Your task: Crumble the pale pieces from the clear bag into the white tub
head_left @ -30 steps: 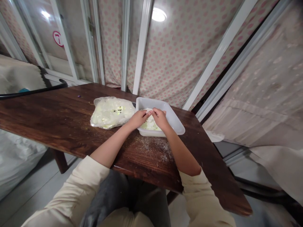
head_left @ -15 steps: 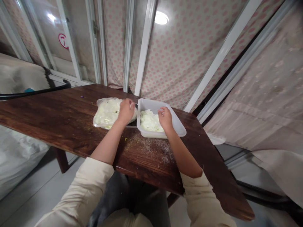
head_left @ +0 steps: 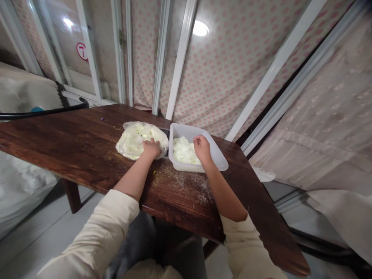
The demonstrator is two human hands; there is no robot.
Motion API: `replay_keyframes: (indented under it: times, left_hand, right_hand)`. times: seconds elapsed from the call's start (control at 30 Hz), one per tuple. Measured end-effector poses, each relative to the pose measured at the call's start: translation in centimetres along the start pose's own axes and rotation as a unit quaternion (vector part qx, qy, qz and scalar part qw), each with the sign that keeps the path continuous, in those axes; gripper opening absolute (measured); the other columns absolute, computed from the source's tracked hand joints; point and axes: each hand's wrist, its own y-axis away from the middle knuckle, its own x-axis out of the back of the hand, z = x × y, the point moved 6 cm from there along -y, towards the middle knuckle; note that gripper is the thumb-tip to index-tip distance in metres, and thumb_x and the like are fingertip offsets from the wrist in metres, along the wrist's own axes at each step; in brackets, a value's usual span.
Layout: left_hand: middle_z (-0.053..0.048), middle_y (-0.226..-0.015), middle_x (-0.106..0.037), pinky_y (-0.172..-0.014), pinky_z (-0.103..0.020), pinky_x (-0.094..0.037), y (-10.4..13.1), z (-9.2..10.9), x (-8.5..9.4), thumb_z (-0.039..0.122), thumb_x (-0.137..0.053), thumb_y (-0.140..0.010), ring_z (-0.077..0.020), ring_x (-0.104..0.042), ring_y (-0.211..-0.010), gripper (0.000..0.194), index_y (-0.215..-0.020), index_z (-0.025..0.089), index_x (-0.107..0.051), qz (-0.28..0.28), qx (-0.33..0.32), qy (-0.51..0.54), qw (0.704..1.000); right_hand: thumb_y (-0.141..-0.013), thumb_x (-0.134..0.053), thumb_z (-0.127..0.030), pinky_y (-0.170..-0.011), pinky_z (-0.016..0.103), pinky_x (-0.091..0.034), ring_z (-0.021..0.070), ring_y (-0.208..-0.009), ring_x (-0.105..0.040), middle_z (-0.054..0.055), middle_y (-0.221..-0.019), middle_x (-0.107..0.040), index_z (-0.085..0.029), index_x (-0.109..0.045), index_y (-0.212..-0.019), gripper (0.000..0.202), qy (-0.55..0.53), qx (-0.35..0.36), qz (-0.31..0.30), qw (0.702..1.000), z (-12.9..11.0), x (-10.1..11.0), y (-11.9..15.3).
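Note:
A clear plastic bag (head_left: 130,141) of pale, whitish-green pieces lies on the dark wooden table. My left hand (head_left: 151,148) rests on the right part of this bag, its fingers apart and nothing held in them. To the right of the bag stands a white rectangular tub (head_left: 216,153), holding a heap of white, fluffy material (head_left: 184,150) in its left part. Over the tub, beside the heap, is my right hand (head_left: 202,147), with its fingers curled together; whatever they hold, if anything, is too small to make out.
Pale crumbs (head_left: 188,186) are scattered on the table (head_left: 87,155) in front of the tub. Behind it are glass panels with a dotted curtain (head_left: 215,77). A black chair rail (head_left: 43,113) is at the left, above a large white bag (head_left: 20,193).
My left hand has moved down onto the bag and spread its fingers. The bag's top looks flatter. My right hand's fingers have drawn closer together over the tub.

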Motion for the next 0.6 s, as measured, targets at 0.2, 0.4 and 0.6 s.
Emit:
replay_keyframes:
  times: [0.2, 0.4, 0.6]
  left_hand:
    - [-0.019, -0.130, -0.048, -0.090, -0.050, -0.029, -0.5, 0.0, 0.7, 0.025, -0.045, -0.077, -0.0411, -0.047, -0.112, 0.046, -0.121, 0.018, -0.056, -0.002, -0.008, 0.004, 1.000]
    - [-0.021, -0.123, -0.052, -0.089, -0.049, -0.031, 0.2, 0.1, 1.4, 0.032, -0.045, -0.080, -0.0413, -0.044, -0.114, 0.041, -0.114, 0.016, -0.060, 0.044, -0.004, 0.065, 0.997]
    - [-0.025, -0.109, -0.059, -0.084, -0.045, -0.036, 1.3, -1.3, 4.5, 0.044, -0.030, -0.087, -0.0382, -0.051, -0.107, 0.053, -0.110, 0.007, -0.060, 0.181, 0.043, 0.137, 0.973]
  right_hand:
    - [-0.081, -0.040, -0.029, -0.069, 0.029, -0.042, 0.0165, -0.070, -0.050, 0.005, -0.076, -0.054, -0.021, -0.049, -0.070, 0.016, 0.013, 0.067, -0.007, 0.998, -1.9, 0.5, 0.2]
    - [-0.081, -0.039, -0.028, -0.070, 0.030, -0.041, 0.0163, -0.072, -0.049, 0.005, -0.078, -0.052, -0.021, -0.049, -0.071, 0.016, 0.003, 0.088, -0.015, 0.996, -2.8, 0.7, 0.4]
    - [-0.082, -0.040, -0.033, -0.066, 0.029, -0.042, 0.0160, -0.070, -0.052, 0.004, -0.075, -0.055, -0.021, -0.048, -0.072, 0.018, -0.062, 0.040, 0.005, 0.997, -1.4, 0.6, 0.1]
